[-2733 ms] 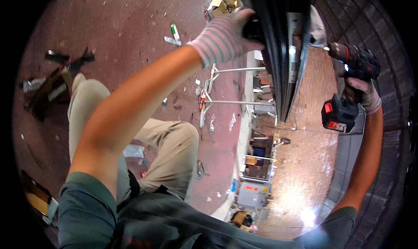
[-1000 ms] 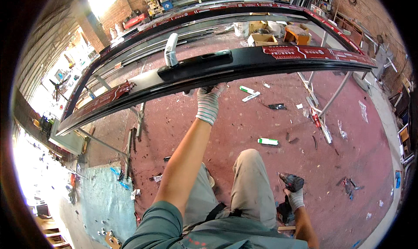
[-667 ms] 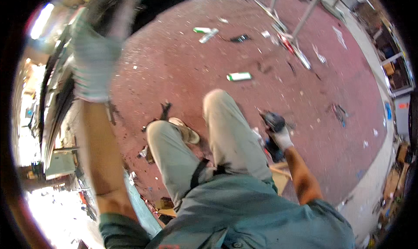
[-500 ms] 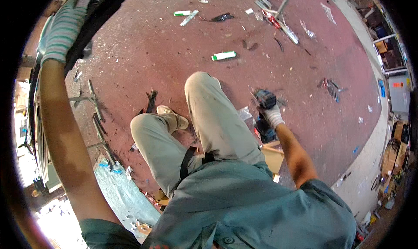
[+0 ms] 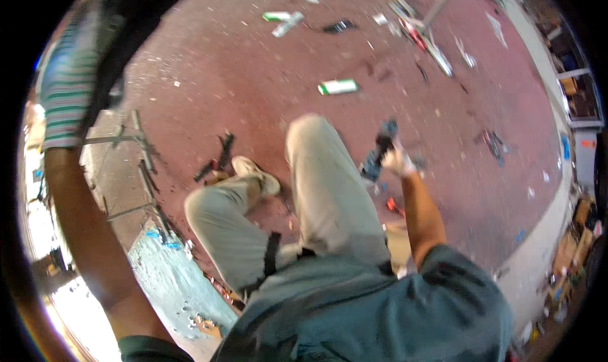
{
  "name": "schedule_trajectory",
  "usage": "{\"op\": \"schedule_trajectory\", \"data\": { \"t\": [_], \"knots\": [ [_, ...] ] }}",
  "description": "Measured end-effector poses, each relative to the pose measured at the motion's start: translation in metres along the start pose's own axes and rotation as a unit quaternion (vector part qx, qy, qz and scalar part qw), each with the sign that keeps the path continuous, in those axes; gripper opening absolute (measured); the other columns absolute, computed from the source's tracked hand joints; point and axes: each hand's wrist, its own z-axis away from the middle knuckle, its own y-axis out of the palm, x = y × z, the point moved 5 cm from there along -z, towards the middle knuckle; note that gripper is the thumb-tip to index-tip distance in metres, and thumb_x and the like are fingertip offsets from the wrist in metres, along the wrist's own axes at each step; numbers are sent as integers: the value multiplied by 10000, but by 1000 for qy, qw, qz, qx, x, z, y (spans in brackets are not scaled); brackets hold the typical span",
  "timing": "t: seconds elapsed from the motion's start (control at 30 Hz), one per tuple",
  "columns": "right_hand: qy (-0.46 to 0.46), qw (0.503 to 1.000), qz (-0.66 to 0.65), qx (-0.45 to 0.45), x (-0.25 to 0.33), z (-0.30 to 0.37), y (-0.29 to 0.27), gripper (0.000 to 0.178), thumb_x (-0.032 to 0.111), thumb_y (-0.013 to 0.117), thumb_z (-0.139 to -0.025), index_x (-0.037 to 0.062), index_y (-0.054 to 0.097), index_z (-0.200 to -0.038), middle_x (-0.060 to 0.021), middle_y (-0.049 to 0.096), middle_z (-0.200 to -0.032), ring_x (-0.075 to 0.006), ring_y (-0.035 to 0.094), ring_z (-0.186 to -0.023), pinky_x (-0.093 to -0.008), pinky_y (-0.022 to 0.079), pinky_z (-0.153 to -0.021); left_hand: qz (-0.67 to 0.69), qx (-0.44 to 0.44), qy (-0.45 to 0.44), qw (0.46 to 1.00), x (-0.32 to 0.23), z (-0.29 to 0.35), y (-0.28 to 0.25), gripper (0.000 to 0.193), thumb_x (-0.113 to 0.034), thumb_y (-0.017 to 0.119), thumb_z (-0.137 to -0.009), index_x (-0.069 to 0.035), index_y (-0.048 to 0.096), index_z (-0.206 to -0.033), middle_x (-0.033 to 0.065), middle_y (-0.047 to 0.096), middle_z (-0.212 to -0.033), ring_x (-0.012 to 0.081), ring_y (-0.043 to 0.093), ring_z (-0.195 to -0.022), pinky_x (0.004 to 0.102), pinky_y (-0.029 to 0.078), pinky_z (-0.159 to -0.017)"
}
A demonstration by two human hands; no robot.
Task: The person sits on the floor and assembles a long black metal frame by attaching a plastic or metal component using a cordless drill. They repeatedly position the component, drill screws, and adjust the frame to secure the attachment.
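Out at the upper left, my left hand [image 5: 66,80] wears a white knit glove with green stripes and rests against a large dark part [image 5: 104,83]. Motion blur and the rim's shadow hide its fingertips, so their grip is unclear. My right hand [image 5: 398,160], in a whitish glove, is closed round the handle of a cordless drill [image 5: 386,134], held beside my right knee. The drill is dark with blue areas; blur smears its outline.
A metal frame [image 5: 147,188] stands on the left beside a pale blue sheet [image 5: 168,276]. Green-and-white packs [image 5: 339,87] and scraps litter the reddish floor. Metal poles [image 5: 437,58] lie ahead on the right. Near my right hip is a cardboard box [image 5: 398,245]. Clutter lines the right wall.
The drill has turned in my right hand, its body now pointing more away from me and its lower end toward my knee. My left hand has shifted slightly down and left in view.
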Motion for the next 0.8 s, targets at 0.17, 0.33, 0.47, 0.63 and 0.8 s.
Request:
{"op": "schedule_trajectory", "data": {
  "t": [0.17,0.33,0.47,0.63,0.8],
  "knots": [
    [491,641,-583,-92,-5,-6,66,761,590,601,-851,108,389,-1401,-101,496,-1292,-292,510,-1108,-446,358,-1044,246,-62,-62,965,-5,-6,-8,438,-423,448,-995,-65,626,-1175,200,664,-1081,350,638,-1006,400,470,-935],
    [495,788,-337,-141,-67,-5,72,375,265,737,-772,63,613,-1062,-117,621,-1019,-242,612,-900,-403,591,-734,316,-83,-9,945,-12,-39,-15,331,-290,507,-973,-4,603,-1110,227,658,-995,390,634,-963,427,491,-862],
    [436,888,-122,-78,-62,7,101,301,313,702,-800,107,640,-1010,-85,653,-866,-246,619,-776,-399,538,-705,280,-57,-53,957,2,-7,-14,388,-339,538,-948,7,606,-1110,227,653,-1005,401,624,-954,441,492,-869],
    [429,903,-6,-12,-39,9,101,355,347,657,-837,70,624,-1057,-107,654,-924,-245,633,-837,-411,519,-712,310,-175,4,934,1,3,-44,402,-328,652,-849,-4,616,-1084,192,632,-1057,377,585,-1035,445,450,-955],
    [442,888,119,31,-36,32,81,416,381,613,-874,33,609,-1103,-130,656,-982,-245,646,-898,-422,499,-718,269,-243,5,932,23,73,-58,558,-313,748,-751,-90,551,-1223,153,535,-1276,344,474,-1244,541,315,-1091]
  ]
}}
